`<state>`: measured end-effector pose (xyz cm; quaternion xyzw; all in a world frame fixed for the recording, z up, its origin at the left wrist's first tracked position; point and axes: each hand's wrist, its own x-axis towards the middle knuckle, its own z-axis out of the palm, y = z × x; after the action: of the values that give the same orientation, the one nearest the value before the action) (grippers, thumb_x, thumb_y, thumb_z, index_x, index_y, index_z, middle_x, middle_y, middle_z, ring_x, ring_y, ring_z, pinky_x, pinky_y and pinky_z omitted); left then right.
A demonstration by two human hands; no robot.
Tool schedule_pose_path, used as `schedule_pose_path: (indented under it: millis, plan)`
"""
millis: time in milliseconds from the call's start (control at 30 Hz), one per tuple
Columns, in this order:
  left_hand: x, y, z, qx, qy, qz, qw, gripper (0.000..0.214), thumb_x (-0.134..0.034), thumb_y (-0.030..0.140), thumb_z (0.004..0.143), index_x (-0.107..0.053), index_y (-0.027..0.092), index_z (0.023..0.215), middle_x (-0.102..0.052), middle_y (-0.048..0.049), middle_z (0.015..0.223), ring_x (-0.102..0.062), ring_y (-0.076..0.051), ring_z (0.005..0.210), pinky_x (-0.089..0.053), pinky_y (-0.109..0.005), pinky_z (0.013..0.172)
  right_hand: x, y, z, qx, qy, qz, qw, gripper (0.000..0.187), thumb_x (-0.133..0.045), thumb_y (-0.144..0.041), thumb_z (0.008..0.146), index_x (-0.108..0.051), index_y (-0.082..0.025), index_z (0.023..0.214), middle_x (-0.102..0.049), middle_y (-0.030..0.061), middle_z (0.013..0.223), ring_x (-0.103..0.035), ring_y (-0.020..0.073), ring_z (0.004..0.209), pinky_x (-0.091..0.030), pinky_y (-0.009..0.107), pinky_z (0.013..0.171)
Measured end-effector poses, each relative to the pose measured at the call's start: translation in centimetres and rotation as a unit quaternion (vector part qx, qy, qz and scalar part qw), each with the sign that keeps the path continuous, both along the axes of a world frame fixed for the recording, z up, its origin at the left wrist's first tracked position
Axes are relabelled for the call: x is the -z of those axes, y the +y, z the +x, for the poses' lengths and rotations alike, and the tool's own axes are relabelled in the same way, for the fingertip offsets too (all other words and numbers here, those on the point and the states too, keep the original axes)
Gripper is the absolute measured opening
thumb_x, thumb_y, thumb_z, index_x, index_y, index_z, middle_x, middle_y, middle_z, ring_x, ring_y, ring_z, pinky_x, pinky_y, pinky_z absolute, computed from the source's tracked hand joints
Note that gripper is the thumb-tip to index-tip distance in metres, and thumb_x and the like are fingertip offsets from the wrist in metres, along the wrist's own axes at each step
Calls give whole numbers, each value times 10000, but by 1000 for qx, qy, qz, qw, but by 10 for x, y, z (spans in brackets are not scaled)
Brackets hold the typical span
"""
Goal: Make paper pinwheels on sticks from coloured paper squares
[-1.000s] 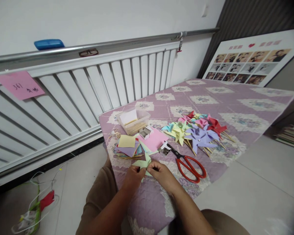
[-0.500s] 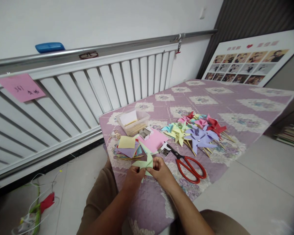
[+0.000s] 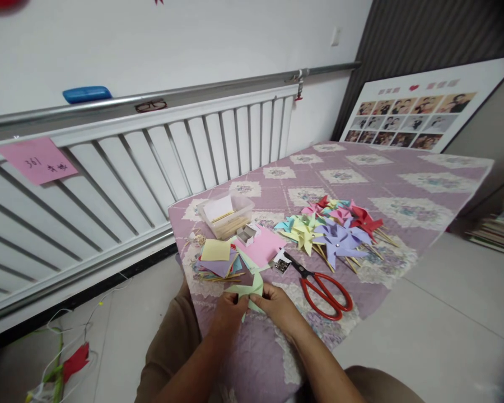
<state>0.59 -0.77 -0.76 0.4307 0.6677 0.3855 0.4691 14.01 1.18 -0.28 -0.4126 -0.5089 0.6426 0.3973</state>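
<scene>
My left hand (image 3: 229,312) and my right hand (image 3: 277,305) are together at the near end of the purple quilted surface (image 3: 361,179), both pinching a pale green folded paper piece (image 3: 247,291). Just beyond it lies a stack of coloured paper squares (image 3: 218,258) with thin wooden sticks under it, and a pink sheet (image 3: 262,246). Red-handled scissors (image 3: 323,288) lie to the right of my right hand. Farther right is a heap of finished paper pinwheels (image 3: 331,226) on sticks.
A clear plastic box (image 3: 227,215) with sticks and paper stands behind the paper stack, a small white box (image 3: 247,234) beside it. A white radiator (image 3: 130,162) lines the wall on the left, with a pink note (image 3: 36,160). A photo board (image 3: 415,112) leans at the right.
Both hands have stayed on the green paper, turning it slightly between the fingers. The view has tipped upward a little, so everything sits lower in the picture.
</scene>
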Motion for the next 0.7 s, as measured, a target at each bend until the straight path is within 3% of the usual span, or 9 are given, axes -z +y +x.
schedule_pose_path:
  millis: [200,700]
  plan:
    - [-5,-2,3,-2,11,7,1000,247,-597,328,652,-531,175,470,-487,23,438,-414,-107,452,-282,-230,456,4,2,0,8,-4,-2,1000,168,-667,-347,665,-651,-181,681,-639,-24,620,-542,149,574,-406,265,592]
    - [5,1,3,-19,-14,26,999,137,-584,266,617,-575,159,532,-514,27,473,-416,-108,466,-304,-232,469,-3,1,3,-15,22,-24,999,234,-699,-382,645,-673,-159,712,-642,-10,623,-544,160,599,-399,268,596]
